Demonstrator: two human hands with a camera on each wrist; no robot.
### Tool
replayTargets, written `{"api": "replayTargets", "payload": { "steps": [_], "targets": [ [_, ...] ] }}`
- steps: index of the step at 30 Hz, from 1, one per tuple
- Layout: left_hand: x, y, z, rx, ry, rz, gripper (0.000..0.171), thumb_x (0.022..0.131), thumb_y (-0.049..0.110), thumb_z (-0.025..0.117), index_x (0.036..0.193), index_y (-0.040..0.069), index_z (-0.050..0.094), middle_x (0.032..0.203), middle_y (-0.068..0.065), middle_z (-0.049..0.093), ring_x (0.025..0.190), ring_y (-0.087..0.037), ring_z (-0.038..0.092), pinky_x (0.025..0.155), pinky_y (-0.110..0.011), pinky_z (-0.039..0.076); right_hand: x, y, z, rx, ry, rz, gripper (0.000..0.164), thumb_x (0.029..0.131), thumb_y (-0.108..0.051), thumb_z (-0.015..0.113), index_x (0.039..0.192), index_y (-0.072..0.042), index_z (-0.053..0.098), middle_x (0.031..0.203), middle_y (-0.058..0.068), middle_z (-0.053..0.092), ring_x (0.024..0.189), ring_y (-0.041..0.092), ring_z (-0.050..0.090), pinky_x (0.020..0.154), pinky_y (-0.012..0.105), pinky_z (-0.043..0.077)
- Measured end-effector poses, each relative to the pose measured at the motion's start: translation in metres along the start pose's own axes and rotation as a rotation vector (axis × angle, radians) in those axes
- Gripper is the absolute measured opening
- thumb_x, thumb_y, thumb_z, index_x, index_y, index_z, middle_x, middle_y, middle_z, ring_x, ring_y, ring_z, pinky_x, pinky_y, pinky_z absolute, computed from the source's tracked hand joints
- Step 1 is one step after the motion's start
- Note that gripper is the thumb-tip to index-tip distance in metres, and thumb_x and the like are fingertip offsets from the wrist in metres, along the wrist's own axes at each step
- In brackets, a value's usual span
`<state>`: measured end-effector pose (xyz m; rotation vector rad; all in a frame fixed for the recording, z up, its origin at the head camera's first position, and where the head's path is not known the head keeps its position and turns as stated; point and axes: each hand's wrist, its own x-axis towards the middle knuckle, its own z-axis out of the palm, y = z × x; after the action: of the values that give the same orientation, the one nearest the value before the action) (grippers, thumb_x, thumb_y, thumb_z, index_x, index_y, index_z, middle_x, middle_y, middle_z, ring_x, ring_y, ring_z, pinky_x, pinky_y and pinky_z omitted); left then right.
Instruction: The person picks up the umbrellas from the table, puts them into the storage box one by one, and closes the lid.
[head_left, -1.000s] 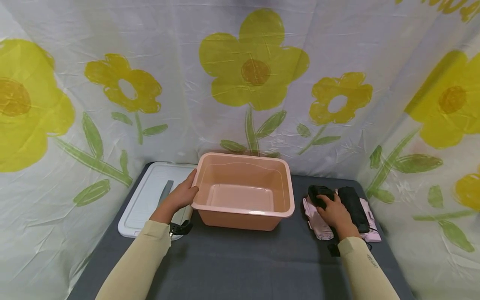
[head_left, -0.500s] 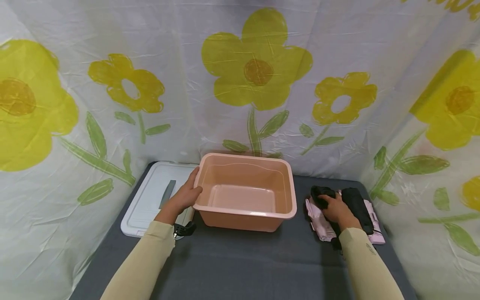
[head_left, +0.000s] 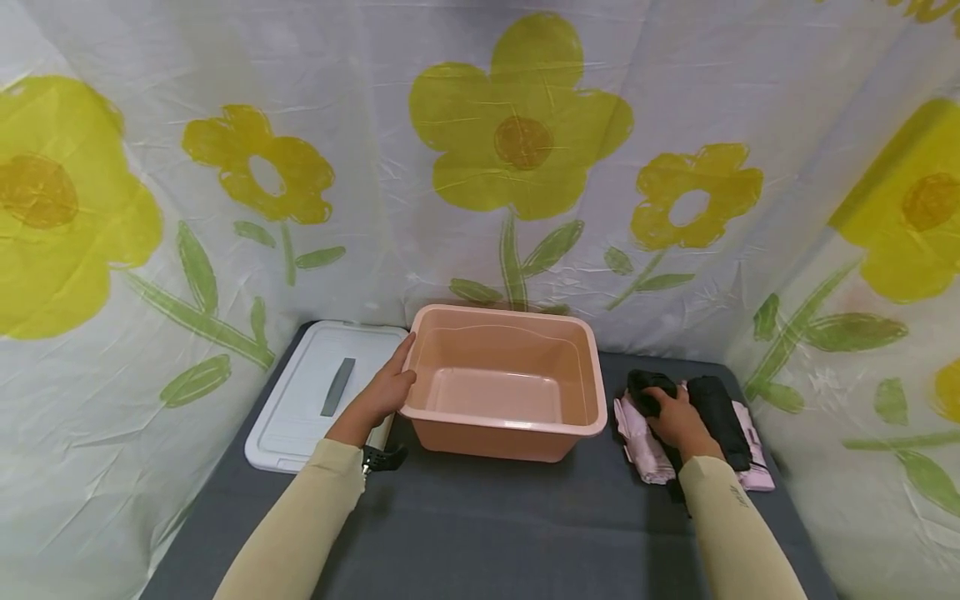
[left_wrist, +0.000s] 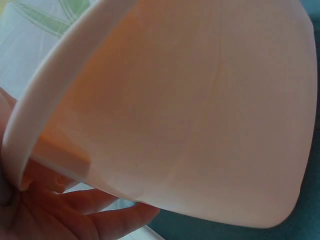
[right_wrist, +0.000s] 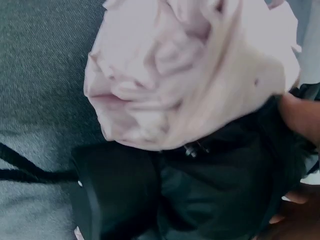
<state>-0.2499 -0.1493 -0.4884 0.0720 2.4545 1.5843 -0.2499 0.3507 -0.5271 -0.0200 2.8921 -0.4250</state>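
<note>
In the head view my left hand holds the left rim of a peach plastic tub. Up close, the left wrist view has the fingers beneath the tub wall, with the rim lying against the palm. On the right side of the table, my right hand grips a black folded umbrella. Its smooth handle end and wrist strap appear in the right wrist view. A pink fabric bundle lies against it. Fingers are partly cut off at the frame edge there.
A second black rolled item and more pink fabric lie right of my hand. A white lid with a grey handle rests left of the tub. Flowered white sheeting closes off the back and sides of the dark tabletop.
The tub and my left hand have shifted slightly right. My right hand stays at the black umbrella with little movement. The head view has turned slightly left.
</note>
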Motion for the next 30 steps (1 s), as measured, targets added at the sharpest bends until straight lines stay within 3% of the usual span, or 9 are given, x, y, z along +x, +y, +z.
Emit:
{"api": "replayTargets", "payload": {
  "steps": [5, 13, 16, 21, 25, 30],
  "targets": [
    [0.0, -0.002, 0.002, -0.008, 0.031, 0.015, 0.073, 0.093, 0.009, 0.033, 0.158, 0.026, 0.004, 0.163, -0.015, 0.01, 0.128, -0.04, 0.045, 0.107, -0.053, 0.034, 0.001, -0.003, 0.0, -0.001, 0.008, 0.022, 0.051, 0.095, -0.015, 0.052, 0.144, -0.01, 0.038, 0.147, 0.047, 0.007, 0.116, 0.068, 0.039, 0.09, 0.072, 0.038],
    [0.003, -0.002, 0.006, -0.026, 0.025, 0.028, 0.073, 0.094, 0.007, 0.035, 0.158, 0.025, 0.004, 0.162, -0.016, 0.012, 0.129, -0.043, 0.045, 0.109, -0.054, 0.033, 0.0, -0.004, -0.002, 0.008, -0.08, 0.088, 0.052, 0.098, -0.013, 0.044, 0.149, -0.011, 0.035, 0.151, 0.043, -0.001, 0.124, 0.069, 0.027, 0.092, 0.075, 0.033],
    [0.003, -0.001, 0.008, -0.02, 0.027, 0.021, 0.072, 0.094, 0.008, 0.034, 0.158, 0.026, 0.004, 0.163, -0.015, 0.012, 0.13, -0.042, 0.045, 0.11, -0.054, 0.032, -0.001, -0.001, -0.001, 0.009, -0.041, 0.074, 0.052, 0.094, -0.01, 0.046, 0.146, -0.01, 0.039, 0.15, 0.043, 0.004, 0.121, 0.071, 0.028, 0.091, 0.075, 0.034],
    [0.002, -0.002, 0.009, -0.002, 0.031, 0.011, 0.072, 0.095, 0.008, 0.034, 0.158, 0.026, 0.003, 0.163, -0.015, 0.011, 0.133, -0.04, 0.042, 0.111, -0.054, 0.03, -0.004, 0.005, 0.001, 0.009, 0.08, -0.023, 0.052, 0.088, -0.004, 0.047, 0.14, -0.005, 0.045, 0.146, 0.046, 0.017, 0.126, 0.068, 0.027, 0.096, 0.072, 0.033],
    [0.001, -0.002, 0.007, -0.001, 0.038, 0.02, 0.072, 0.094, 0.008, 0.034, 0.158, 0.025, 0.004, 0.163, -0.015, 0.011, 0.136, -0.038, 0.038, 0.113, -0.054, 0.028, -0.007, 0.007, -0.003, 0.099, 0.13, -0.059, 0.051, 0.087, -0.004, 0.046, 0.139, -0.004, 0.046, 0.147, 0.045, 0.018, 0.132, 0.064, 0.021, 0.098, 0.072, 0.031],
    [0.002, -0.006, 0.003, 0.009, 0.04, 0.024, 0.073, 0.094, 0.008, 0.034, 0.157, 0.026, 0.003, 0.163, -0.015, 0.011, 0.139, -0.037, 0.034, 0.114, -0.054, 0.026, -0.012, 0.004, -0.016, 0.226, 0.146, -0.028, 0.052, 0.091, -0.007, 0.046, 0.143, -0.008, 0.042, 0.151, 0.041, 0.016, 0.131, 0.063, 0.024, 0.098, 0.072, 0.031]
  ]
}}
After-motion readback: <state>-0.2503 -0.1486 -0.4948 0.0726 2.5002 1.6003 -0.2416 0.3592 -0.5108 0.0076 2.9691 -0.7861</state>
